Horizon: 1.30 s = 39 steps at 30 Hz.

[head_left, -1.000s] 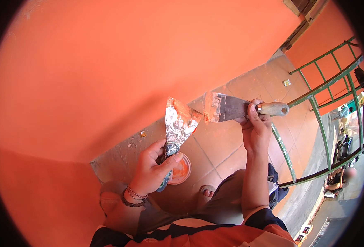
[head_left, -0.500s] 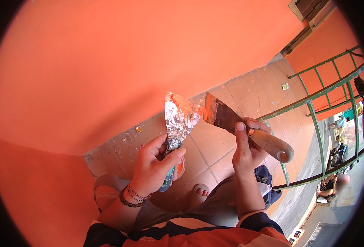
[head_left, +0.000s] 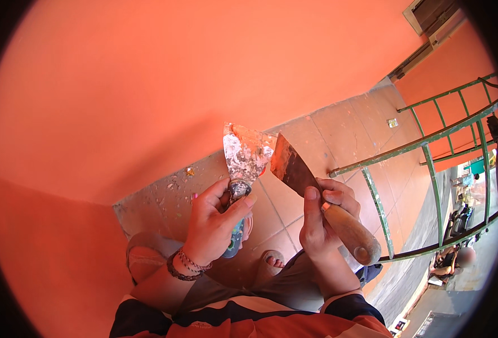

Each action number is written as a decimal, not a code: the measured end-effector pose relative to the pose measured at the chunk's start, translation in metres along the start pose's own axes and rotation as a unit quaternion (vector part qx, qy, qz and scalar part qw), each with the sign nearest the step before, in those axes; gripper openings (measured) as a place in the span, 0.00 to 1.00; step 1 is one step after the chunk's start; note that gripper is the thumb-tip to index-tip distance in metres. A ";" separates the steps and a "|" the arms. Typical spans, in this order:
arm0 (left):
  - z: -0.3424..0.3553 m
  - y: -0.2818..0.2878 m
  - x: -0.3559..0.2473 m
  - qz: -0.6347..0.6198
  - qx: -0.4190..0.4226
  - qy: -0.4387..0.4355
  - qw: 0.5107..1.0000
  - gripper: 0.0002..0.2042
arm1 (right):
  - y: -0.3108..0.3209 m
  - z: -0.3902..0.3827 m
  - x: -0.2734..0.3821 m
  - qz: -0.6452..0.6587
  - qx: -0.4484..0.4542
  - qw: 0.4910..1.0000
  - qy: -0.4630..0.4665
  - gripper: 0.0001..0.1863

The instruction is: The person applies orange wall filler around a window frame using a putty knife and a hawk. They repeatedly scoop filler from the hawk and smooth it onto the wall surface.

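Note:
My left hand (head_left: 214, 221) is closed around the handle of a putty knife (head_left: 249, 151), its flared blade pointing up and crusted with white and orange filler. Wrapped in my right hand (head_left: 329, 217) is a second putty knife (head_left: 295, 168), with a wooden handle and a dark blade smeared orange near its edge. The two blades meet or nearly meet at their upper corners; contact is hard to tell. Part of a round object (head_left: 248, 226) shows behind my left hand, mostly hidden.
An orange wall (head_left: 147, 84) rises ahead and to the left. Crumbs and flakes (head_left: 173, 188) litter the tiled floor (head_left: 339, 127) at its foot. On the right stands a green metal railing or ladder-like frame (head_left: 418, 147). Beyond it, a person (head_left: 449, 265) sits low down.
My right hand has moved left and down, its putty knife turning steeper. Less orange filler shows on the left knife's blade. My left hand has barely shifted.

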<state>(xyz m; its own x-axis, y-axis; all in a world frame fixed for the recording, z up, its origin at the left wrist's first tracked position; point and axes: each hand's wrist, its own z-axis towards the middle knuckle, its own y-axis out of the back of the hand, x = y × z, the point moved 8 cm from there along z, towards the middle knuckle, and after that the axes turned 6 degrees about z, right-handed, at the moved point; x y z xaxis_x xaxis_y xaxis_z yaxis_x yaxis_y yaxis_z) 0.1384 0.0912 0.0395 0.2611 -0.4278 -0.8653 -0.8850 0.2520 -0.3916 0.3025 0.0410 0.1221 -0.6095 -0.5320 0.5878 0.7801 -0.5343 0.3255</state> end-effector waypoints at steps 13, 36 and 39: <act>-0.004 -0.010 0.003 -0.003 -0.017 -0.040 0.999 0.11 | -0.004 -0.006 0.022 -0.052 -0.011 0.992 0.117 0.18; -0.005 -0.010 0.007 0.016 -0.038 -0.043 0.998 0.15 | -0.015 -0.011 0.024 -0.053 0.008 0.992 0.113 0.20; -0.005 -0.010 0.008 0.017 -0.042 -0.034 0.998 0.15 | -0.016 -0.010 0.025 -0.053 0.010 0.991 0.120 0.20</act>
<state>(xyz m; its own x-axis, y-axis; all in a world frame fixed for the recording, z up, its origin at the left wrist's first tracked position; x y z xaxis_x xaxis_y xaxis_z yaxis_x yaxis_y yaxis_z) 0.1473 0.0809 0.0384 0.2544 -0.3594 -0.8979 -0.9218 0.1908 -0.3375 0.2732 0.0300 0.1241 -0.7021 -0.6156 0.3578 0.7113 -0.5835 0.3919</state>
